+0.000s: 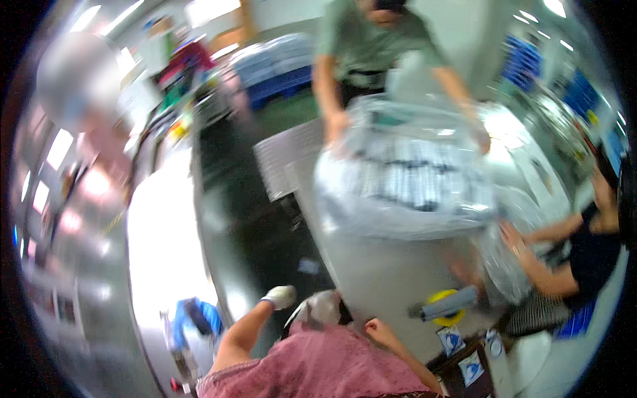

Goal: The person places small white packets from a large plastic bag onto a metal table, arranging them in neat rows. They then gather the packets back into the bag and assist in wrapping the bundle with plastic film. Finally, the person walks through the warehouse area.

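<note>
The picture is blurred by motion. My left hand wears a white glove and hovers by the near corner of a grey table; its fingers are too blurred to read. A white cloth-like lump lies just right of it. My right hand is bare, with its fingers curled and nothing visible in them, at the table's near edge. On the table sits a big clear plastic bag with dark and white striped contents. A person in a green shirt holds it from the far side.
At the right a person in a black top grips the bag's lower end. A yellow tape roll with a grey handle lies on the table. Small blue-and-white packets lie below it. A blue object sits lower left beside a long white surface.
</note>
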